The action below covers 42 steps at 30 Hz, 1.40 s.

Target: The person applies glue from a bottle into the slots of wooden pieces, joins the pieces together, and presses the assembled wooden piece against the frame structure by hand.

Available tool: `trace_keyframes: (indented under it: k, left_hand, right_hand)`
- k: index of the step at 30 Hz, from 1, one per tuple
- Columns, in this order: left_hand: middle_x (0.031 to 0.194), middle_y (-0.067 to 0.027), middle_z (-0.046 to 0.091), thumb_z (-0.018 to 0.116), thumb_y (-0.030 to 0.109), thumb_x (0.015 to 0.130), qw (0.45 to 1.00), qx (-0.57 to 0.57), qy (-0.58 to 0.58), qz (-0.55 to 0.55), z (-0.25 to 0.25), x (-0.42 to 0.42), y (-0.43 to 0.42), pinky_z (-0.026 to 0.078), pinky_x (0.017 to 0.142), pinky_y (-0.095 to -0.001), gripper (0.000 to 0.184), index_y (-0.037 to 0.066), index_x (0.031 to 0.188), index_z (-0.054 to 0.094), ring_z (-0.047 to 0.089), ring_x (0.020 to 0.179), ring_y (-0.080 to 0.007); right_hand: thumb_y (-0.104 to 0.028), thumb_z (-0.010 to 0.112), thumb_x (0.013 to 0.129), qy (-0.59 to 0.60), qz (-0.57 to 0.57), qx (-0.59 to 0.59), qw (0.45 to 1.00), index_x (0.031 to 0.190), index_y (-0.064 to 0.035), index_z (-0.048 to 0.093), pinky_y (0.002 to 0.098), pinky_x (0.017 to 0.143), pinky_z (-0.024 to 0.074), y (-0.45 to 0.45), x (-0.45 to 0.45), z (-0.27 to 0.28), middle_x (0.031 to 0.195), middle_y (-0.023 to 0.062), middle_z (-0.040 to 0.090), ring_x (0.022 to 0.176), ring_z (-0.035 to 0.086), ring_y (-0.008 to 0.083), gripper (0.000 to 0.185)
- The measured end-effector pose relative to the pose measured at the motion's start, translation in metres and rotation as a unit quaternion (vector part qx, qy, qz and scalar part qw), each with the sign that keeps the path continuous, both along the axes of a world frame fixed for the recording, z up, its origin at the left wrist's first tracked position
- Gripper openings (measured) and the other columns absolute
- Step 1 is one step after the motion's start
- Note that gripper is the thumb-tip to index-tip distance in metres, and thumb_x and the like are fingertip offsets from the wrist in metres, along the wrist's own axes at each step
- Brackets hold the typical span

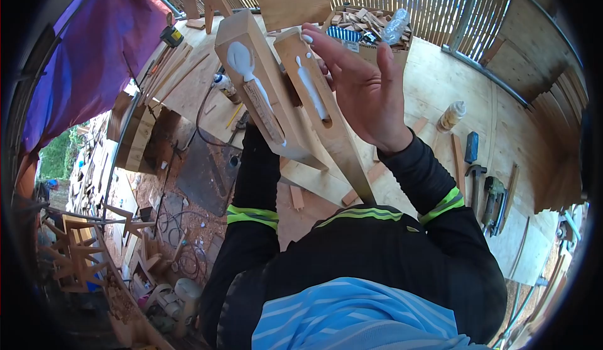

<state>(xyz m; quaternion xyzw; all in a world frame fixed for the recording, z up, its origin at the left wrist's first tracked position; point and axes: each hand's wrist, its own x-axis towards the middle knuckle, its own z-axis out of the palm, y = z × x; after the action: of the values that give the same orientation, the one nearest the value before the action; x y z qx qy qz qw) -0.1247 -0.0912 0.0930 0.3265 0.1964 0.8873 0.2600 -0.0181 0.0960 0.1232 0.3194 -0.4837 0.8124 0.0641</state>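
Observation:
Two pale wooden pieces stand tilted before me: a thick one (295, 137) on the left and a narrower one (342, 146) on the right. Each has a long slot with white glue in and around it. My right hand (370, 89) is raised beside the narrower piece, palm showing and fingers spread, with white glue on a fingertip near its upper end. My left arm reaches behind the thick piece, which hides most of that hand; a few fingertips show between the narrower piece and my right hand, and I cannot tell whose they are.
A glue bottle (451, 116), a blue block (472, 147), a hammer (475, 180) and a power tool (494, 199) lie on the right of the plywood table (427, 67). Behind stands a box (380, 56) of wood offcuts. Another bottle (225, 86) stands at the left.

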Motion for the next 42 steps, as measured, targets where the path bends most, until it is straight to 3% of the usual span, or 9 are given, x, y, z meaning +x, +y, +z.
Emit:
trace_keyframes:
  k: [8,20,25,28,30,33,34,35,42]
  left_hand:
    - [0.134,-0.0192,0.057,0.061,0.066,0.093,0.992,-0.056,-0.106,-0.034,-0.001,0.008,0.005,0.054,0.107,-0.0549,0.082,0.011,0.151,0.044,0.056,0.13,-0.0418]
    - [0.134,-0.0199,0.059,0.063,0.068,0.09,0.978,-0.079,-0.183,-0.057,-0.007,0.014,0.012,0.054,0.105,-0.0571,0.087,0.011,0.152,0.044,0.058,0.127,-0.0442]
    - [0.134,-0.0202,0.059,0.064,0.069,0.089,0.976,-0.079,-0.195,-0.058,-0.006,0.016,0.012,0.055,0.105,-0.058,0.089,0.011,0.153,0.044,0.059,0.126,-0.0452]
    - [0.134,-0.0204,0.059,0.064,0.07,0.088,0.984,-0.081,-0.141,-0.075,-0.009,0.015,0.011,0.055,0.105,-0.0586,0.09,0.011,0.153,0.044,0.06,0.126,-0.0457]
    - [0.136,-0.0199,0.059,0.075,0.064,0.085,0.99,-0.062,0.066,-0.105,-0.01,0.009,0.01,0.054,0.107,-0.0585,0.092,0.012,0.155,0.042,0.059,0.128,-0.0449]
    - [0.141,-0.0162,0.058,0.1,0.036,0.055,0.978,-0.026,0.17,-0.115,-0.007,0.002,0.009,0.048,0.113,-0.0595,0.123,0.012,0.157,0.036,0.057,0.133,-0.0409]
    - [0.142,-0.0149,0.057,0.107,0.028,0.045,0.975,-0.014,0.186,-0.121,-0.008,-0.001,0.008,0.047,0.115,-0.0599,0.135,0.012,0.158,0.035,0.056,0.134,-0.0396]
    - [0.141,-0.0189,0.058,0.079,0.056,0.066,0.979,-0.043,0.146,-0.134,-0.009,-0.006,0.006,0.049,0.11,-0.0615,0.106,0.013,0.156,0.04,0.06,0.128,-0.042]
    - [0.137,-0.0169,0.06,0.083,0.052,0.063,0.991,-0.116,0.033,-0.055,-0.058,-0.016,-0.011,0.051,0.106,-0.0559,0.106,0.011,0.152,0.043,0.062,0.124,-0.0377]
  right_hand:
    - [-0.068,0.015,0.104,-0.054,-0.042,-0.065,0.996,0.166,-0.012,0.021,0.0522,0.126,0.0114,-0.003,0.009,-0.002,0.159,0.0174,0.048,0.153,0.034,0.0301,0.084]
    - [-0.073,0.032,0.098,0.211,-0.222,0.212,0.928,0.166,-0.0073,0.006,0.0556,0.127,0.0065,0.033,-0.02,0.013,0.15,0.0178,0.057,0.156,0.028,0.034,0.098]
    - [-0.062,0.03,0.103,0.417,-0.374,0.439,0.702,0.163,-0.0002,0.022,0.0529,0.127,0.0108,0.052,-0.016,0.029,0.153,0.0187,0.054,0.156,0.028,0.0355,0.087]
    - [-0.056,0.038,0.103,0.448,-0.398,0.438,0.67,0.159,-0.0005,0.032,0.0517,0.127,0.0153,0.059,-0.01,0.041,0.149,0.0177,0.058,0.153,0.034,0.0369,0.079]
    - [-0.045,0.05,0.101,0.435,-0.352,0.369,0.742,0.157,-0.0014,0.038,0.0535,0.126,0.0189,0.064,-0.021,0.05,0.15,0.0188,0.053,0.148,0.039,0.0384,0.072]
    - [-0.021,0.06,0.089,0.476,-0.35,0.393,0.705,0.152,-0.0113,0.05,0.0546,0.112,0.0381,0.066,-0.025,0.074,0.156,0.0219,0.041,0.135,0.046,0.0412,0.065]
    - [-0.014,0.056,0.088,0.598,-0.294,0.281,0.691,0.153,-0.0134,0.05,0.057,0.118,0.029,0.056,-0.054,0.081,0.16,0.0234,0.033,0.143,0.037,0.0417,0.065]
    - [-0.008,0.052,0.087,0.709,-0.236,0.176,0.641,0.154,-0.0155,0.05,0.0594,0.124,0.0198,0.045,-0.082,0.087,0.164,0.0249,0.025,0.15,0.028,0.0423,0.067]
    - [-0.002,0.058,0.083,0.752,-0.268,0.214,0.563,0.146,-0.0215,0.061,0.0603,0.12,0.0282,0.03,-0.073,0.124,0.156,0.0276,0.037,0.144,0.034,0.0476,0.066]
